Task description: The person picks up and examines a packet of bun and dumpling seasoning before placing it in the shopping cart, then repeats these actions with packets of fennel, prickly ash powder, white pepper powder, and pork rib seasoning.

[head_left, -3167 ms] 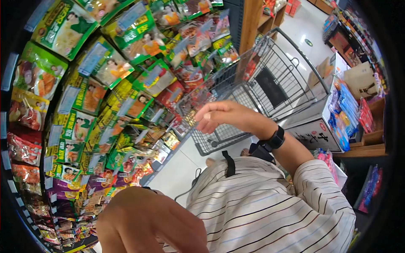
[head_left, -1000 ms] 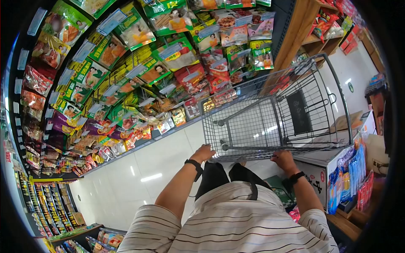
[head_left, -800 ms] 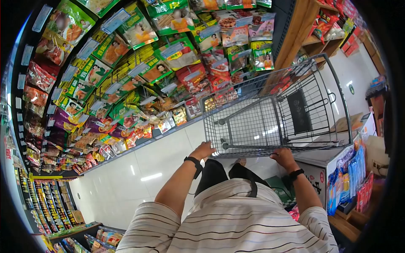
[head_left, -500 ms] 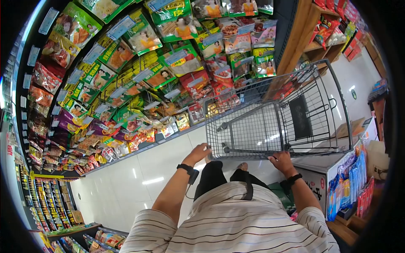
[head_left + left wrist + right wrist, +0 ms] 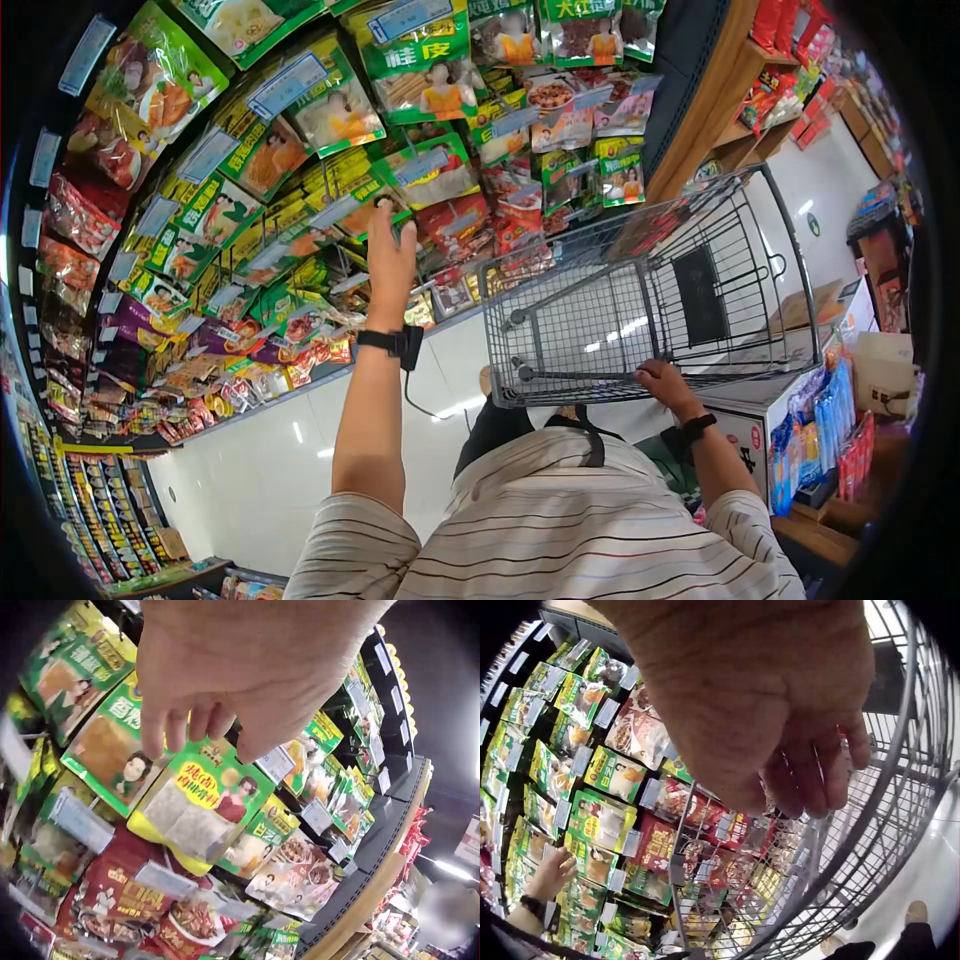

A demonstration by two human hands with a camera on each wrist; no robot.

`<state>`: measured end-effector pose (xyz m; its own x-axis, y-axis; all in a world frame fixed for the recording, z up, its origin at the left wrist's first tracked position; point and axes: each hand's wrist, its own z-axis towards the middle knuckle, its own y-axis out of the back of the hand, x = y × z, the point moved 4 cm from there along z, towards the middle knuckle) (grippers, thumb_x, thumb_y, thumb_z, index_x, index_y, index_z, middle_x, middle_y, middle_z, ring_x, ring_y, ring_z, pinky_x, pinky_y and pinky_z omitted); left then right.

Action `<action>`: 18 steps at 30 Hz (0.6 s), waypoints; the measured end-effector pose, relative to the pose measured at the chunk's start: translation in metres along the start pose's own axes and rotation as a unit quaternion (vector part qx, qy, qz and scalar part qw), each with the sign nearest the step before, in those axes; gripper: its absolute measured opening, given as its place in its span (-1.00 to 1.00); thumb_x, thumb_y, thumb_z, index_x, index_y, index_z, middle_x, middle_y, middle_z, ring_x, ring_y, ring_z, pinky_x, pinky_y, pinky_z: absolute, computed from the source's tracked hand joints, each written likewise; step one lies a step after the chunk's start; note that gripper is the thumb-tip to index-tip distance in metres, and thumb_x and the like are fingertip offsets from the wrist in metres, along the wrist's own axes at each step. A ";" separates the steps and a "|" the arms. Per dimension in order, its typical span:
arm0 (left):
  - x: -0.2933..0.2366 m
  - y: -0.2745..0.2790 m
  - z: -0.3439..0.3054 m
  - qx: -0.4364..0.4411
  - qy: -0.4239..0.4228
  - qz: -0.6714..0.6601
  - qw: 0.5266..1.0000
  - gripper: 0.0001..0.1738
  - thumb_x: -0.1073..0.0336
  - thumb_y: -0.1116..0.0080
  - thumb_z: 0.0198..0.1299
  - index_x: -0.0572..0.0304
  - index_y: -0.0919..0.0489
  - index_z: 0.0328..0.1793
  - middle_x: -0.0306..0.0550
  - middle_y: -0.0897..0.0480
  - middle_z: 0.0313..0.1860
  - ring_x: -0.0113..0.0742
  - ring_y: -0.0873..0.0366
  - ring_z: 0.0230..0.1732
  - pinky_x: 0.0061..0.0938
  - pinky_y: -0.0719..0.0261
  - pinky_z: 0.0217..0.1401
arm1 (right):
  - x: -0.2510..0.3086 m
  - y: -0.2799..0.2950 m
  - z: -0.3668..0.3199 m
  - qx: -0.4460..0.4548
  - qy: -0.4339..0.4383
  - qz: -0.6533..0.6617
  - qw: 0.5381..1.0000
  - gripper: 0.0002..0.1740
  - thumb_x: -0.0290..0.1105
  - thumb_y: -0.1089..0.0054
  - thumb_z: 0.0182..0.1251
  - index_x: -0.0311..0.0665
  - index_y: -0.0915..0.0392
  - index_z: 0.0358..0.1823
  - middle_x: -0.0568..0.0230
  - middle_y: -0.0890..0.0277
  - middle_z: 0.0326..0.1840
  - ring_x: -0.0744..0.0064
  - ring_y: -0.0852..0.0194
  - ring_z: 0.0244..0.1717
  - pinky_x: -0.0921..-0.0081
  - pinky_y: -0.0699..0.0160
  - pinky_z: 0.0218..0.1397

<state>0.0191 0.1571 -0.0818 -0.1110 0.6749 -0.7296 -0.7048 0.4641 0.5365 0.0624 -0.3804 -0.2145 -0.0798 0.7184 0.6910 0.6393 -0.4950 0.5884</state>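
Note:
My left hand (image 5: 391, 262) is raised to the hanging packets, its fingers extended and the thumb apart in the head view. In the left wrist view, fingertips overlap the top of a green packet of stew seasoning (image 5: 199, 814), with a pale lower part. An orange-brown packet (image 5: 112, 754) hangs beside it. Low at the near side of a grey wire shopping cart (image 5: 590, 310), my right hand (image 5: 668, 388) overlaps the rim. Its fingers hang loosely curled in the right wrist view, beside the cart rim (image 5: 889, 769), with no held thing showing.
Rows of hanging packets with price tags (image 5: 290, 85) cover the left rack. A wooden shelf end (image 5: 715, 95) stands behind the cart. At right are a white box (image 5: 745, 425) and blue packs (image 5: 825, 410). Glossy tiled floor (image 5: 270, 480) runs along the rack.
The left hand has left the cart's corner and risen leftward to the packets. The right hand stays near the cart's rim. Much earlier, both hands were raised away from the cart.

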 end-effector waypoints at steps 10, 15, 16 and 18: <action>-0.011 -0.020 0.094 -0.014 -0.138 0.224 0.965 -0.13 0.41 -0.39 0.07 0.28 -0.23 0.51 0.22 -0.34 0.43 0.23 -0.21 0.48 -0.03 -0.18 0.53 | 0.119 -0.029 0.031 -0.006 0.064 0.030 0.998 -0.71 -0.24 -0.20 0.37 -0.32 -0.64 -0.08 -0.05 -0.67 -0.31 0.08 -0.67 -0.27 0.31 -0.59 -0.14; 0.014 -0.030 0.117 -0.036 -0.184 0.253 0.949 -0.13 0.22 -0.46 0.00 0.30 -0.31 0.44 0.22 -0.42 0.32 0.22 -0.28 0.41 -0.01 -0.22 0.47 | 0.143 -0.048 0.044 -0.009 0.087 0.020 0.996 -0.71 -0.23 -0.20 0.36 -0.31 -0.65 -0.10 -0.05 -0.67 -0.30 0.00 -0.68 -0.27 0.27 -0.61 -0.13; 0.016 -0.032 0.121 -0.029 -0.175 0.267 0.947 -0.14 0.17 -0.46 0.01 0.30 -0.33 0.42 0.22 -0.45 0.30 0.21 -0.30 0.40 -0.01 -0.24 0.45 | 0.149 -0.050 0.044 -0.014 0.098 0.036 0.994 -0.73 -0.23 -0.19 0.36 -0.29 -0.65 -0.11 -0.04 -0.67 -0.30 -0.02 -0.67 -0.26 0.25 -0.61 -0.13; 0.020 -0.035 0.131 -0.004 -0.133 0.305 0.943 -0.18 0.08 -0.44 0.03 0.29 -0.37 0.38 0.21 -0.49 0.26 0.20 -0.33 0.36 0.00 -0.29 0.40 | 0.154 -0.056 0.049 -0.026 0.112 0.021 0.993 -0.74 -0.24 -0.19 0.36 -0.29 -0.64 -0.11 -0.04 -0.67 -0.31 -0.03 -0.67 -0.26 0.25 -0.61 -0.13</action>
<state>0.1331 0.2296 -0.0595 -0.3183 0.9357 -0.1523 -0.5714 -0.0612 0.8184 0.0520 -0.2181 -0.1615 -0.2259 0.5726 0.7881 0.6061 -0.5508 0.5739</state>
